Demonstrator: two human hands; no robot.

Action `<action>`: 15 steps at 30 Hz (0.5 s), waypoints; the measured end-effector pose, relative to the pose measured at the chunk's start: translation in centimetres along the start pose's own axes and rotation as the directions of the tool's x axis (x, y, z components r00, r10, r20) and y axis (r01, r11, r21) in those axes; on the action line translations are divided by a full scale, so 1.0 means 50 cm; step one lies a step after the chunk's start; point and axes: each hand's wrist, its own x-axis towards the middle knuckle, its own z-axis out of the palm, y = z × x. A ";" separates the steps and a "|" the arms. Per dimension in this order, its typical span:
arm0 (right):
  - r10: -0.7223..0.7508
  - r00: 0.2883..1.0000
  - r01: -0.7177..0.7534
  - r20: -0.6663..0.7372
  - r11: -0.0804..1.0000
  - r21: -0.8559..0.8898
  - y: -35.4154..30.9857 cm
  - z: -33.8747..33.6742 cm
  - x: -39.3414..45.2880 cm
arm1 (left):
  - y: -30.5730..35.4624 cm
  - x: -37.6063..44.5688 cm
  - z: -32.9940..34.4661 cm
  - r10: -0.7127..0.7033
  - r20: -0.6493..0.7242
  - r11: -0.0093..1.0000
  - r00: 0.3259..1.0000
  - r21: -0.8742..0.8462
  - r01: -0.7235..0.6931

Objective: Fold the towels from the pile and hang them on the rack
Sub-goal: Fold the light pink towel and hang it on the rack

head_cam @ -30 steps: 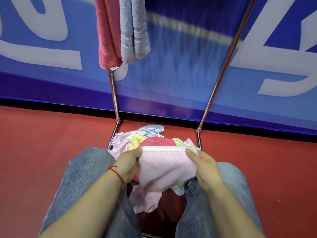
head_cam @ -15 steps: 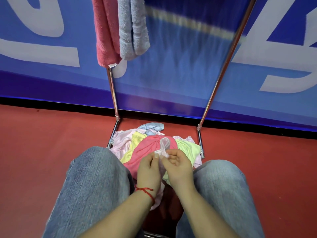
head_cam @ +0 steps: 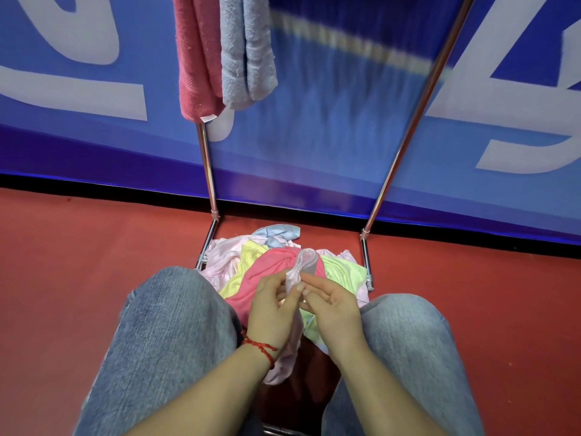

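soft, light, limp – pale pink towel (head_cam: 295,280) likely to sag and slide out of any fold unless kept taut. best taken at the top edge or corners, pinched between thumb and fingertips, then drawn flat before the next fold. no weight to speak of; probably a little grippy from the terry nap.

held above the lap, over the pile (head_cam: 276,265) between the knees. left hand (head_cam: 272,309) curled, thumb and fingers pinching the bunched top edge. right hand (head_cam: 330,309) also curled, fingertips pinching the same edge right beside the left. upper edge looped into a small arch above the fingers; the rest hanging down between the wrists.

looks thin, pale pink, faintly ribbed at the hem. pile beneath – pink, yellow-green, light blue, loosely heaped on the red floor (head_cam: 78,262) at the foot of the rack (head_cam: 206,165). 2 towels already hung: red towel (head_cam: 195,58), grey towel (head_cam: 248,51).
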 end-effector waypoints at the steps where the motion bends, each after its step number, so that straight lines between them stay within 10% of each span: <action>1: -0.001 1.000 0.001 0.014 1.000 0.004 -0.003 0.000 -0.001 | 0.001 0.002 -0.003 0.005 -0.005 1.000 1.000 0.023 -0.005; 7: -0.141 0.982 0.103 -0.128 0.958 -0.266 -0.028 -0.016 0.007 | 0.030 0.009 -0.024 0.108 0.024 0.992 0.994 0.061 -0.109; 15: -0.191 0.971 0.223 0.144 0.941 -0.254 -0.124 -0.039 0.021 | 0.127 0.040 -0.082 0.222 0.250 0.975 0.942 -0.038 -0.219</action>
